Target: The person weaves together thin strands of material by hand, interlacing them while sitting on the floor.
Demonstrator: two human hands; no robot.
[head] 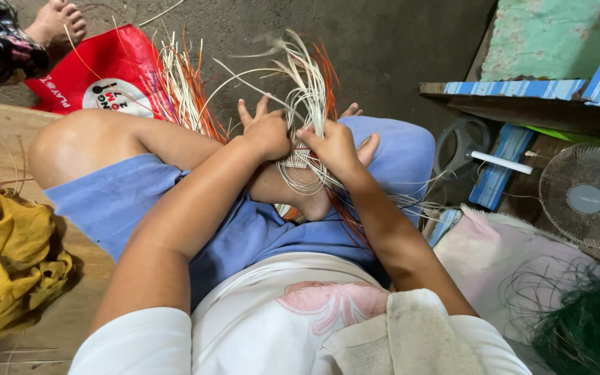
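I sit cross-legged in blue shorts. A small woven piece (301, 157) of pale strips rests over my lap, with long loose white and orange strands (305, 76) fanning upward from it. My left hand (267, 130) grips the left side of the weave, with two fingers raised. My right hand (332, 144) pinches strands on its right side. Both hands meet at the weave above my bare foot (314, 201).
A red printed bag (95, 80) and more strips (183, 90) lie on the floor ahead. Another person's foot (57, 24) is at top left. A mustard cloth (5, 257) lies left. A small fan (587, 198), blue-striped boards (515, 89), and dark green strands (588, 326) are right.
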